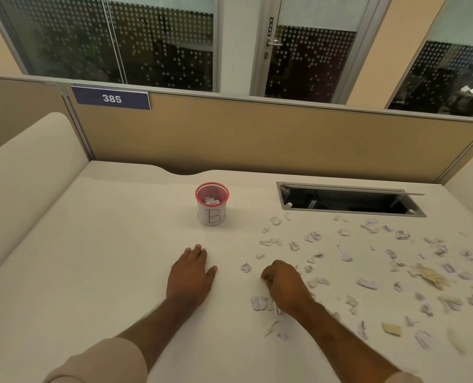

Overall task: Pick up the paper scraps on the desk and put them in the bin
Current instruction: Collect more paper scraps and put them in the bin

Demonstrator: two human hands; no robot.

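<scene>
A small red mesh bin [212,203] with a white paper label marked "B" stands mid-desk and holds a few crumpled scraps. Several crumpled white paper scraps [346,255] lie scattered over the right half of the white desk [91,258]. My left hand [191,269] rests flat on the desk, fingers straight, just in front of the bin. To its right, my right hand [283,286] has its fingers curled down at the desk among the scraps; whether it holds a scrap is hidden. One scrap [246,267] lies between the hands, another [259,302] beside my right wrist.
An open cable hatch [348,201] is sunk into the desk at the back right. A tan partition [257,136] with a blue "385" sign [111,98] closes the far edge. White side panels flank the desk. A few yellowish scraps [433,276] lie at right.
</scene>
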